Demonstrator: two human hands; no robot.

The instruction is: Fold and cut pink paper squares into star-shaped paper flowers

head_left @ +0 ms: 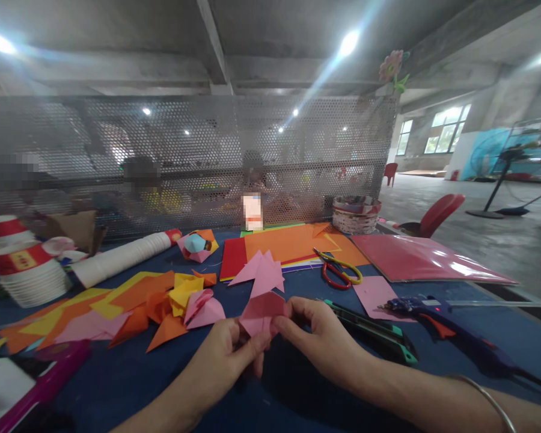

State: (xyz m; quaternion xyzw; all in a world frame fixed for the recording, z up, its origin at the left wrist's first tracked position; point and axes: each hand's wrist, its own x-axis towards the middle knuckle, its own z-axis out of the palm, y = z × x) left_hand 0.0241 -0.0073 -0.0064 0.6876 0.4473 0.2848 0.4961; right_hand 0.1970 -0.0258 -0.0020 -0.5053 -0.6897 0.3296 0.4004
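The left hand [232, 350] and right hand [318, 325] pinched the pink paper [265, 308] near its edges; it seemed light, easily creased, best held along folds.

Workshop surroundings, beyond and beside the blue tabletop [130, 388].
Perforated metal partition [198, 138] spans the far side; a woven basket [356, 216] stands near its right end, with an artificial flower [390, 67] at its top right corner. Nested paper cups, at left: one standing stack [31, 287], one long row [126, 261] lying on its side. Farther right: red chairs [442, 213], pedestal fan [510, 154], windows [444, 137]. Ceiling lamps [349, 42] lit.
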